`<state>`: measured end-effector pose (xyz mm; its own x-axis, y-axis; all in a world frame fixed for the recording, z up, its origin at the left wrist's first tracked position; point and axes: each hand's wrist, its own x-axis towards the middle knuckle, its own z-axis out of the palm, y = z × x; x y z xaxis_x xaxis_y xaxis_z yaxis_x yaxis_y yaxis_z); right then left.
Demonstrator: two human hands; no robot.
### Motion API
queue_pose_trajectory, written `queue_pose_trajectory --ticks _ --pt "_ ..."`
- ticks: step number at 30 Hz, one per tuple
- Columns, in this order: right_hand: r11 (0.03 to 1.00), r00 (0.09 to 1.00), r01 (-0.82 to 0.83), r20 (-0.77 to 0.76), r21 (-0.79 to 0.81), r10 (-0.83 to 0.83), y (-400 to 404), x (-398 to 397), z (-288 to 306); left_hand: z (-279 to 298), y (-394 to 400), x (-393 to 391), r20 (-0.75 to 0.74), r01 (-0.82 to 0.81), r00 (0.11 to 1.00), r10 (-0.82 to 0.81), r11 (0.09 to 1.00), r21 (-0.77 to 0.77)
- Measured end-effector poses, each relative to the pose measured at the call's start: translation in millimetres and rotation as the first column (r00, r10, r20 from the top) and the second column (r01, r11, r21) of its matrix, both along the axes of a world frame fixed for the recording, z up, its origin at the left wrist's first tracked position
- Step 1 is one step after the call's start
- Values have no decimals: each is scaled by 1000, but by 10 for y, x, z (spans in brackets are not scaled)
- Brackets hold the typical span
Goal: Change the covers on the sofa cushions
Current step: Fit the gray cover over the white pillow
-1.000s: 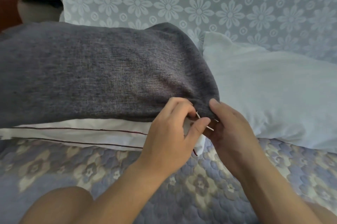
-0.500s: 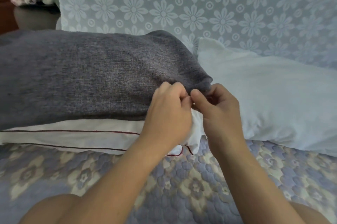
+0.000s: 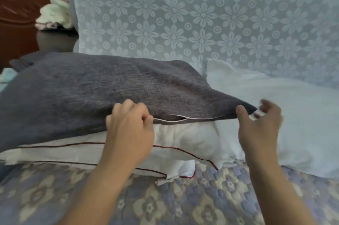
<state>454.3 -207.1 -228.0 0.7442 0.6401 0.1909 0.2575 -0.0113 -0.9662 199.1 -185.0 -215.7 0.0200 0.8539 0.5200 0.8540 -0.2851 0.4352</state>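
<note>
The zipper [image 3: 185, 117] of the grey cushion [image 3: 102, 92], lying on the sofa seat [image 3: 165, 204], has been drawn leftward, clamped in the left hand [image 3: 130, 129]; the corner is now released by the right hand [image 3: 260, 125], fingers apart.

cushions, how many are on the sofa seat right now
3. The grey cushion lies on top at left, the white red-piped cushion lies under it, and the plain white cushion lies at right. Others may be out of view.

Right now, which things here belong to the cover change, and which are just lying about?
Job: grey cushion cover, its zip opening, left hand, right hand, bare white cushion.
Lying about: crumpled pale cloth, quilted seat cover.
</note>
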Motion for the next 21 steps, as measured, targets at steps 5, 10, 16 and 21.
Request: queue_pose_trajectory --ticks 5,10,16,21 --pt "935 596 -354 776 23 206 -161 -719 139 22 6 -49 26 -49 998 49 999 -11" --pt "881 -11 -377 953 -286 304 355 -1365 431 383 -148 -257 -15 -81 997 80 994 -67" --pt "837 -430 -333 860 -434 275 702 -1281 949 939 -57 -953 -358 -145 931 71 972 -183" --pt "877 -358 -241 878 -417 319 748 -1115 1391 1213 19 -2203 -479 -431 831 281 870 -238"
